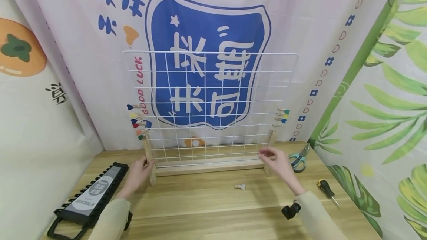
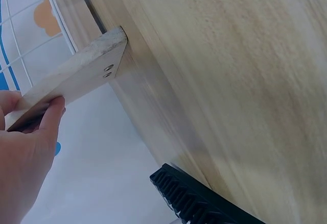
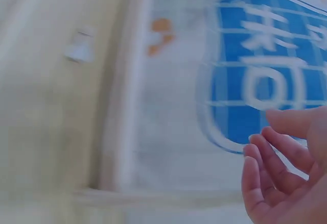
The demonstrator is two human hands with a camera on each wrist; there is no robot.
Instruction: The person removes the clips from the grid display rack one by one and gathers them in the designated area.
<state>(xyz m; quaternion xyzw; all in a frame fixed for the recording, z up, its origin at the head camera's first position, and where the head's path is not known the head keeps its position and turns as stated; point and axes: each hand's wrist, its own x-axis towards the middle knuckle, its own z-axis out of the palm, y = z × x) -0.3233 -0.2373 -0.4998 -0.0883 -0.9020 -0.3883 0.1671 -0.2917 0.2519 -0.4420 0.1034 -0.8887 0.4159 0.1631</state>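
Observation:
A white wire grid panel (image 1: 213, 103) stands in a wooden stand (image 1: 207, 167) on the table. My left hand (image 1: 146, 165) grips the stand's left foot (image 2: 76, 76), thumb on top and fingers beneath. My right hand (image 1: 267, 155) hovers by the right upright (image 1: 271, 138) with loosely curled fingers (image 3: 276, 168) and holds nothing. Coloured clothespins are clipped to the grid's left edge (image 1: 136, 121) and right edge (image 1: 282, 115). One small clothespin (image 1: 239, 186) lies loose on the table in front of the stand; the right wrist view is blurred.
A black tool pouch (image 1: 90, 197) lies at the front left, its edge (image 2: 199, 198) in the left wrist view. Green-handled scissors (image 1: 298, 159) and a screwdriver (image 1: 327, 189) lie at the right. Printed cloth hangs behind and at both sides of the wooden table (image 1: 207, 210).

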